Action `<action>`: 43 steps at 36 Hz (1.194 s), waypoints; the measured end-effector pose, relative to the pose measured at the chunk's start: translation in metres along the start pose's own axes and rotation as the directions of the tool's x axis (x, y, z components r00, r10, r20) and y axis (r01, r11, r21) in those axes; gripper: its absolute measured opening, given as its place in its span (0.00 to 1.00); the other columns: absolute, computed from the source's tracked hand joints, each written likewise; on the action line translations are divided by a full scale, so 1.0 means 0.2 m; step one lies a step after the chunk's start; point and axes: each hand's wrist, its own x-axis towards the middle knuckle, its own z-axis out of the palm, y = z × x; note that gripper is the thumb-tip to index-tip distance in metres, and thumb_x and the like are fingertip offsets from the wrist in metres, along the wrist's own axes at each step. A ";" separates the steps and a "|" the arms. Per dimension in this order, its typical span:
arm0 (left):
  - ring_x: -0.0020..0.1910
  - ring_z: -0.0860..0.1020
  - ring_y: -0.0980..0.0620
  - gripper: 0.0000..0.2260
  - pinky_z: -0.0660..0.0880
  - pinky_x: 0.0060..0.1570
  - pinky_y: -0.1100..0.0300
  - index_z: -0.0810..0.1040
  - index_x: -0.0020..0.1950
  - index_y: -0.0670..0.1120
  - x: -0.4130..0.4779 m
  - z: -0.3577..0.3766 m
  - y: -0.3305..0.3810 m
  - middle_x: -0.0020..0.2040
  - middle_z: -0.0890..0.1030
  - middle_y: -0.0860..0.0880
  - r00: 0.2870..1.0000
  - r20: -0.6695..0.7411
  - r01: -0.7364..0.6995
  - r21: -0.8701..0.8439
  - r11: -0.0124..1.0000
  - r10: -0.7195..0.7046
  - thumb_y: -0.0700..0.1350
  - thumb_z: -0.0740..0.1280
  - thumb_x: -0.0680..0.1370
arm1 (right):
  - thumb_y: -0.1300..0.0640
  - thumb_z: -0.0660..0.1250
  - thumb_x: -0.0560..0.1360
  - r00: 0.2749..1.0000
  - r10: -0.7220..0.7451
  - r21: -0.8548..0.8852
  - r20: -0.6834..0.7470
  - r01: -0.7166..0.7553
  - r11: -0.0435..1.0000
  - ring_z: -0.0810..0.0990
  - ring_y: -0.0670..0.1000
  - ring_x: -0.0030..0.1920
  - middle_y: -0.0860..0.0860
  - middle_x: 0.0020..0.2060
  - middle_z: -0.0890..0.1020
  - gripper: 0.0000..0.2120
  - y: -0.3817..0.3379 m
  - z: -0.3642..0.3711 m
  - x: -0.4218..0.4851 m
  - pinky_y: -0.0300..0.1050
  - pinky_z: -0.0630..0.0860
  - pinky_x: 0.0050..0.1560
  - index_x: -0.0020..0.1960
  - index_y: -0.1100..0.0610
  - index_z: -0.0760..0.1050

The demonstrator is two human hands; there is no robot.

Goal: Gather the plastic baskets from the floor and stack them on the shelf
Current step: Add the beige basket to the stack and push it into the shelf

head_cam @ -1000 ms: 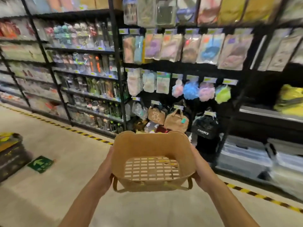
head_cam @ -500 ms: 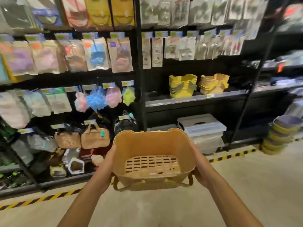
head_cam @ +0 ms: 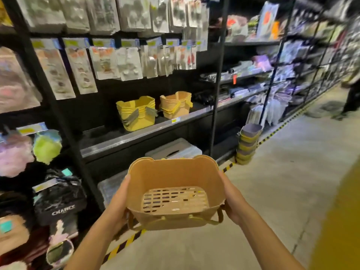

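Hands grip the load from both sides: the left hand [head_cam: 118, 201] and the right hand [head_cam: 231, 199] each hold one wall of the tan plastic basket with a slotted bottom [head_cam: 175, 178], with the fingers curled around it. The basket is in the air, upright and empty. Beyond the hands and a little to the left, the black metal shelf [head_cam: 136, 136] carries a stack of tan baskets [head_cam: 174, 105], just beside a stack of yellow baskets [head_cam: 137, 114]. Half a second ago these stacks were smaller and further right in the view. Now they are nearer, so I judge the placing comes soon. Beyond the right hand, a stack of purple and yellow baskets [head_cam: 248, 143] waits on the floor.
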 end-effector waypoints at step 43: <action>0.57 0.82 0.40 0.22 0.75 0.65 0.41 0.82 0.57 0.50 1.81 2.76 0.49 0.56 0.85 0.41 0.790 0.559 0.148 0.223 0.963 -0.251 0.66 0.61 0.79 | 0.36 0.54 0.81 0.787 0.092 0.355 -0.609 0.167 0.920 0.82 0.52 0.53 0.46 0.42 0.88 0.20 -0.45 -1.97 1.46 0.50 0.77 0.54 0.55 0.46 0.80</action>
